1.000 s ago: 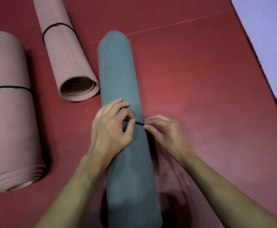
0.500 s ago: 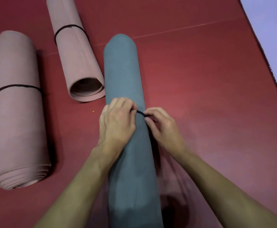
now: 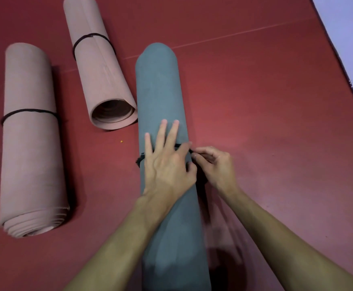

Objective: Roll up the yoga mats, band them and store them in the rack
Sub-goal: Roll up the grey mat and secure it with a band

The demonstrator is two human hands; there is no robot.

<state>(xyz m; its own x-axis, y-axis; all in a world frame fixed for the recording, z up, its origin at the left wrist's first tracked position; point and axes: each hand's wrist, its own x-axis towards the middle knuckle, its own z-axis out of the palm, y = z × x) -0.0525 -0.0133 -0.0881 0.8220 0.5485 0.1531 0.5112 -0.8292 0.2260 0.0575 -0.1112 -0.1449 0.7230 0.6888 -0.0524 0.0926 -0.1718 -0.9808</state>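
Grey-blue on red floor (image 3: 255,101): pressing flat across the rolled mat (image 3: 158,91) with straight-fingered left hand (image 3: 167,166), pinching what seems the black band (image 3: 140,159) with curled right hand (image 3: 215,164).

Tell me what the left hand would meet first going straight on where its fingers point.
Likely nothing: the left hand lies flat on the grey mat, fingers pointing along it; only bare mat shows ahead.
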